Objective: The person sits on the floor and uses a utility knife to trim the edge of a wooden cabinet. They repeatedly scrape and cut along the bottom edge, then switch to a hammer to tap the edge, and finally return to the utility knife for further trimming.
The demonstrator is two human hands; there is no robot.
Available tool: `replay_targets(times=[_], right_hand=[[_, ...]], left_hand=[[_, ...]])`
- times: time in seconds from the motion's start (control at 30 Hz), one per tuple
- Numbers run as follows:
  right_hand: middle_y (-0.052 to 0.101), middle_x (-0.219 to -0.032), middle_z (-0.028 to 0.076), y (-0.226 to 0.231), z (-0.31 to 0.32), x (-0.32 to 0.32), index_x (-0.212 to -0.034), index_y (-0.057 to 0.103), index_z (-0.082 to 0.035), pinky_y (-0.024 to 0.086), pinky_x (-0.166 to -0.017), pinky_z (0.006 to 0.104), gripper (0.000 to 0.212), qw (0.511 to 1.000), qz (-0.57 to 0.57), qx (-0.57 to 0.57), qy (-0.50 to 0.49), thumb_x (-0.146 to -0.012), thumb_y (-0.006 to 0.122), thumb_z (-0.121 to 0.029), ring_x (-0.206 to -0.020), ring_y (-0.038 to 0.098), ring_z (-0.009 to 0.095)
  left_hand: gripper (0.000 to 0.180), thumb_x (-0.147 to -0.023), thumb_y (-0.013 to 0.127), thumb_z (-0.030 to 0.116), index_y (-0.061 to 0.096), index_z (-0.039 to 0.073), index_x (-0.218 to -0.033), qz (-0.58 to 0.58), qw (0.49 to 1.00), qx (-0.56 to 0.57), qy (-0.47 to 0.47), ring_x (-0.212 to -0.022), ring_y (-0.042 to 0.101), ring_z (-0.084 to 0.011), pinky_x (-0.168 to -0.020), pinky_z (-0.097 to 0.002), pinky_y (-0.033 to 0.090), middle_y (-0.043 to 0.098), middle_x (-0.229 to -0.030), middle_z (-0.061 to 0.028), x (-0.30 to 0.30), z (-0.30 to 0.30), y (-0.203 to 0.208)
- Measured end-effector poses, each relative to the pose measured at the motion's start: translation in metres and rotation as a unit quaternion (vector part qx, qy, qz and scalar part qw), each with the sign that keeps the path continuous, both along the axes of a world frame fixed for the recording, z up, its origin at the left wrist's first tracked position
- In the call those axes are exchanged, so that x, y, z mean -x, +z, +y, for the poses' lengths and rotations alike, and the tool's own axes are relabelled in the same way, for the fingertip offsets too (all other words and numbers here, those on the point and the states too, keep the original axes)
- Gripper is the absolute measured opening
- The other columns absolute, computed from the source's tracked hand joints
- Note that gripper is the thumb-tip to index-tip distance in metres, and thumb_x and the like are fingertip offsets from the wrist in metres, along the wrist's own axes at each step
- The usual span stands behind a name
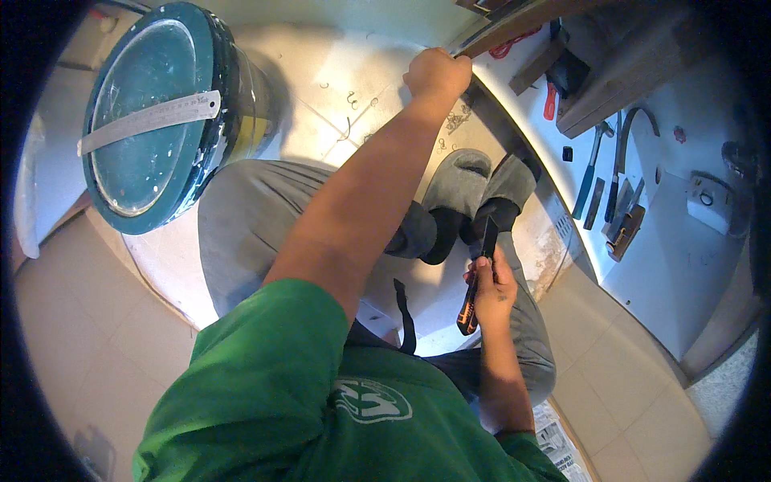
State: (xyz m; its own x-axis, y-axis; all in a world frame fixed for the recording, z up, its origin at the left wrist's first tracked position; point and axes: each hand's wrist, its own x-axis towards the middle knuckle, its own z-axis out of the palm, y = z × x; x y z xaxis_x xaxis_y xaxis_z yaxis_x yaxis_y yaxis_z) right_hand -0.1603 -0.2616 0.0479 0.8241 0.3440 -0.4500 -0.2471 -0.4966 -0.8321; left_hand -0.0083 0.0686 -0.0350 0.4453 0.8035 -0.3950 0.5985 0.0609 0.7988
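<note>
My right hand is wrapped round a black and orange utility knife, held above my leg with its dark blade pointing away from me. My left arm reaches far forward, and my left hand is closed in a fist beside the brown edge of a board. What its fingers hold, if anything, is hidden. Below that fist, thin dark curled shavings lie on the pale floor, close to my grey slippers.
On the left stands a large bucket with a green lid, a steel ruler lying across it. To the right, a white surface carries a teal-handled tool, a wooden-handled tool and a thick wooden piece. Newspaper lies at the lower right.
</note>
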Motion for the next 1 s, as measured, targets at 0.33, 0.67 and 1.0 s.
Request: replay_targets(times=[0.33,0.67,1.0], right_hand=[[0.063,-0.086,0.003,-0.003,-0.011,0.001,-0.141,0.059,-0.005,0.053,-0.066,0.0252,0.037,1.0,-0.012,0.011,0.008,-0.105,0.056,-0.013,-0.072,0.061,0.01],[0.062,-0.085,0.003,-0.017,-0.021,0.005,-0.142,0.058,-0.004,0.054,-0.066,0.0259,0.038,1.0,-0.003,-0.023,-0.016,-0.104,0.055,-0.007,-0.072,0.06,0.01],[0.062,-0.085,0.003,-0.03,-0.028,0.008,-0.14,0.058,-0.003,0.054,-0.068,0.0265,0.036,0.999,-0.002,-0.035,-0.008,-0.104,0.056,-0.006,-0.073,0.06,0.01]], left_hand=[[0.024,-0.079,0.068,0.027,0.078,0.008,-0.089,-0.036,0.998,0.039,0.03,-0.086,0.073,-0.0334,-0.086,-0.043,0.056,0.077,-0.09,-0.0154,-0.001,0.002,-0.017],[0.027,-0.078,0.07,0.03,0.074,0.004,-0.076,-0.147,0.985,-0.025,-0.091,-0.066,0.069,-0.0312,-0.069,-0.0384,0.056,0.072,-0.072,-0.0149,0.016,0.02,-0.036],[0.027,-0.082,0.07,0.032,0.078,0.006,-0.085,-0.18,0.956,-0.143,-0.18,-0.069,0.071,-0.0251,-0.07,-0.0361,0.056,0.074,-0.075,-0.0134,0.023,0.035,-0.042]])
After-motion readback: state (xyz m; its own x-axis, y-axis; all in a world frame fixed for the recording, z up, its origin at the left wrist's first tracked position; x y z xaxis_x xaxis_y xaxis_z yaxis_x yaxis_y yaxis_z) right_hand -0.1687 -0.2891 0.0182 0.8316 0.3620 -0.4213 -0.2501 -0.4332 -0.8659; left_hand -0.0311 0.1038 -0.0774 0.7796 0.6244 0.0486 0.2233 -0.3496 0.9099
